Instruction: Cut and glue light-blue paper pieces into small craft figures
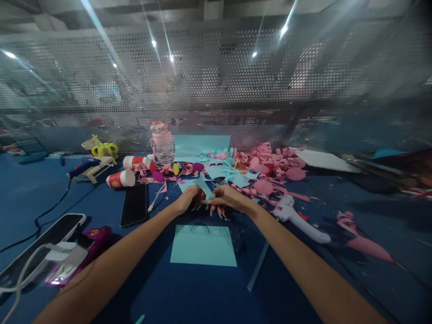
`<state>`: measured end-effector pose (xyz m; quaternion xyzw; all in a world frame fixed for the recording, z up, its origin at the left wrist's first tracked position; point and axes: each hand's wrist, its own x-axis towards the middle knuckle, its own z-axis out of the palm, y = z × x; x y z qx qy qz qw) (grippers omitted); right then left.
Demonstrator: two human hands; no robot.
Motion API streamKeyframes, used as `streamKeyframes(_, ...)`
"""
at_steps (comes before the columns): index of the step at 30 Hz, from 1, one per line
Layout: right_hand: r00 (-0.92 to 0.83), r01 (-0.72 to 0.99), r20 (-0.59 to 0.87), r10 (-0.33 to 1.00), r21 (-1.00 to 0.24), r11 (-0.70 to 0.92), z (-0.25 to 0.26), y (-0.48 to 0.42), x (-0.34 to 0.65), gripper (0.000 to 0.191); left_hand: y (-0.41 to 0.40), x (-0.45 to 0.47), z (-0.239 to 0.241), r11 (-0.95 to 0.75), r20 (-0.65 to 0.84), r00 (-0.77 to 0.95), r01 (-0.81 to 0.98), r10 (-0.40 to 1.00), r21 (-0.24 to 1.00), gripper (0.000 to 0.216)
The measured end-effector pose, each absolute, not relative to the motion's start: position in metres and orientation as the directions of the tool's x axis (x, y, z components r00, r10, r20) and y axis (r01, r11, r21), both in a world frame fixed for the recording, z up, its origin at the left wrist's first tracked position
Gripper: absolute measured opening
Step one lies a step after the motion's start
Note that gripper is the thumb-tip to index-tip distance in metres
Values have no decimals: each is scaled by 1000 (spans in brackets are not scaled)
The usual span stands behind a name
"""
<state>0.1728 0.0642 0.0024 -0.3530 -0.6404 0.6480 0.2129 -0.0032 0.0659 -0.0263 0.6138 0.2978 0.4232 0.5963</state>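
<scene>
Between my two hands is a light blue paper strip [204, 185], its upper end angled away from me. My left hand [191, 198] is closed at the strip's left side, with its fingertips partly hidden. From the other side, my right hand [230, 199] pinches the lower end between thumb and fingers. Nearer to me, a light blue paper sheet [204, 247] lies flat on the blue table [199, 297], with faint drawn lines along its far edge. A white glue gun [300, 221] rests right of my right hand, and a clear glue stick [258, 266] lies near it.
Pink paper scraps [266, 162] and blue paper cuttings [229, 173] are heaped behind my hands. A pink-lidded bottle [163, 146], red-and-white paper cups [121, 179] and a black phone [134, 206] stand or lie left. Farther left are a cable [50, 209] and a purple pouch [96, 245].
</scene>
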Motion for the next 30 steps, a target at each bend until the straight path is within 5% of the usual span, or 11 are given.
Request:
streamKeyframes(4, -604, 164, -207, 770, -977, -133, -1, 66, 172, 30, 61, -4, -23, -229, 300, 429, -211, 852, 950, 56)
streamKeyframes(9, -566, 185, -221, 794, -973, -139, -1, 69, 169, 28, 58, -4, -18, -393, 347, 354, 65, 869, 917, 45)
streamKeyframes(12, -582, 218, -269, 767, -961, -172, 1, 68, 167, 24, 56, -5, -16, -364, 313, 349, 90, 883, 927, 41)
streamKeyframes(16, -508, 122, -263, 820, -965, -233, 4, 65, 164, 16, 56, -9, -14, -225, 252, 461, -114, 851, 968, 42)
streamKeyframes(23, -455, 147, -338, 824, -941, -305, -1, 67, 167, 16, 60, -9, -17, -76, 186, 602, -204, 777, 976, 66)
streamKeyframes(30, -598, 254, -345, 723, -938, -237, 6, 59, 165, 17, 65, -3, -21, -80, 118, 343, -125, 932, 989, 47)
